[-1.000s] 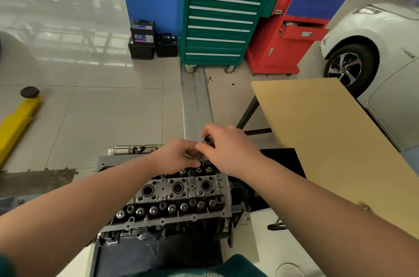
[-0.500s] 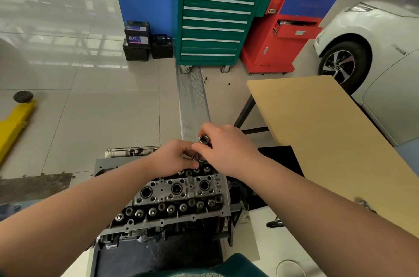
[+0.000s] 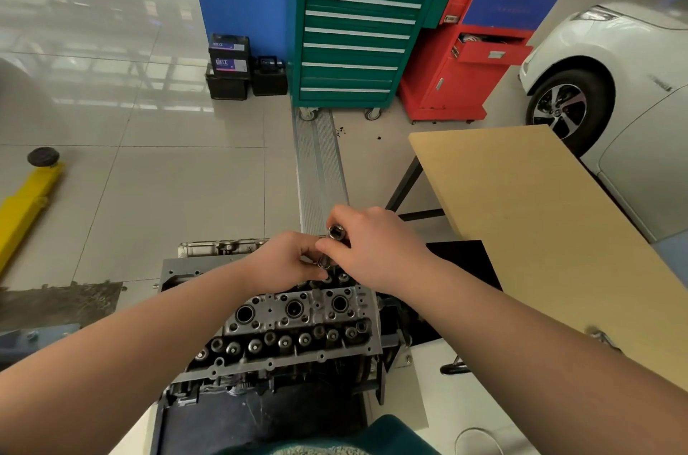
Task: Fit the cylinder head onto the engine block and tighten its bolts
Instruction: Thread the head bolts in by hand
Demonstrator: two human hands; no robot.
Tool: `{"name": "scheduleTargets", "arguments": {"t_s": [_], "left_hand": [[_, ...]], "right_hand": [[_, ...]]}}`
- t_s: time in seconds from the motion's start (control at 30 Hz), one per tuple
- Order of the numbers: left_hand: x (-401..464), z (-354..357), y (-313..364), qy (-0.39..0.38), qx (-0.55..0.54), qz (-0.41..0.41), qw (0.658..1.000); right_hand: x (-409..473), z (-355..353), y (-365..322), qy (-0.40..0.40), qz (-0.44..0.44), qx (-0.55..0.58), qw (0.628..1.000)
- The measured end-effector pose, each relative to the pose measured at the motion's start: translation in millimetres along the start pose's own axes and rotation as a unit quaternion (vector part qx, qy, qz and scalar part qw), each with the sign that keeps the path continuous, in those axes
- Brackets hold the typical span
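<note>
Holding a small shiny socket (image 3: 336,231) in your right hand (image 3: 376,250), you have it pinched between thumb and fingers with its open end turned up toward you. Your left hand (image 3: 288,257) meets it from the other side, fingers curled round a second short metal piece (image 3: 324,261) just below the socket; whether that is a bolt head or part of the tool I cannot tell, since your fingers cover most of it.

The cylinder head (image 3: 298,324) already sits on the engine block (image 3: 268,384), directly beneath and nearer to you than both hands. Its long axis runs from your lower left up to your right, with the row of plug wells along the middle. Your hands hover over its far edge, at the right-hand end of that axis.

What matters for the coming move, as I judge it, is the vertical line: the socket's axis stands roughly upright, tipped a little toward you, and the bolt holes lie straight down from your fingers. Your right hand is the nearer one to that far right corner, so it should carry the piece down while the left steadies it. Keep the socket square to the head's top face, because a tilted start would cross the thread.

The wooden desk (image 3: 521,212) lies to your right, apart from the engine.
</note>
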State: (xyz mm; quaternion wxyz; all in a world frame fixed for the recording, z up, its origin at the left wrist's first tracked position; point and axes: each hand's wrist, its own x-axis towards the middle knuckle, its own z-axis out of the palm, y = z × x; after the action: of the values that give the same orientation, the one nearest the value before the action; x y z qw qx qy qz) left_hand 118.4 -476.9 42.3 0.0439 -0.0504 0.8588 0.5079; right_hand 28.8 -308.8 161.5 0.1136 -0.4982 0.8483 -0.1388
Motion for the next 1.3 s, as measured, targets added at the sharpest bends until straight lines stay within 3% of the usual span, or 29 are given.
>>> {"name": "scheduleTargets", "arguments": {"t_s": [0.17,0.27,0.37,0.43,0.5,0.6,0.67,0.77,0.87,0.97,1.07,1.2,1.3], "left_hand": [[-10.5,1.5,2.5,-0.013,0.05,0.026,0.998],[-12.9,4.1,6.1,-0.008,0.039,0.049,0.998],[-17.7,3.7,14.9,0.063,-0.003,0.087,0.994],[-20.7,3.9,18.9,0.085,-0.003,0.106,0.991],[-22.0,2.0,18.1,0.086,-0.003,0.104,0.991],[-24.4,-4.2,15.3,0.052,0.013,0.081,0.995],[-25.8,-6.8,20.2,0.015,-0.013,0.089,0.996],[-25.2,-5.1,32.5,0.048,0.0,0.136,0.99],[-18.4,-7.1,32.7,0.072,0.041,0.103,0.991],[-16.2,-15.7,31.4,0.016,0.044,0.078,0.996],[-17.1,-16.9,36.5,-0.036,-0.024,0.075,0.996],[-13.4,-4.1,36.5,0.082,0.013,0.087,0.993],[-11.3,-4.9,35.4,0.077,0.031,0.08,0.993]], "right_hand": [[-14.3,-4.2,-5.7,-0.049,-0.103,-0.052,0.992],[-17.2,-5.2,-10.2,-0.033,-0.062,-0.103,0.992],[-15.4,-5.8,-16.2,-0.007,0.024,-0.168,0.985],[-15.7,-6.2,-19.1,0.004,0.024,-0.184,0.983],[-19.1,-11.4,-20.5,0.001,-0.008,-0.131,0.991],[-23.7,-18.2,-20.2,-0.045,-0.056,-0.082,0.994],[-23.5,-15.5,-24.6,-0.034,-0.023,-0.105,0.994],[-20.3,-7.5,-30.5,-0.009,0.045,-0.188,0.981],[-22.5,-9.4,-31.1,0.01,0.022,-0.168,0.985],[-26.3,-18.2,-27.8,-0.018,-0.04,-0.136,0.99],[-24.3,-19.5,-31.2,-0.014,-0.015,-0.158,0.987],[-19.6,-13.2,-31.9,-0.004,0.058,-0.235,0.97],[-21.9,-18.1,-28.4,-0.017,0.02,-0.144,0.989]]}}
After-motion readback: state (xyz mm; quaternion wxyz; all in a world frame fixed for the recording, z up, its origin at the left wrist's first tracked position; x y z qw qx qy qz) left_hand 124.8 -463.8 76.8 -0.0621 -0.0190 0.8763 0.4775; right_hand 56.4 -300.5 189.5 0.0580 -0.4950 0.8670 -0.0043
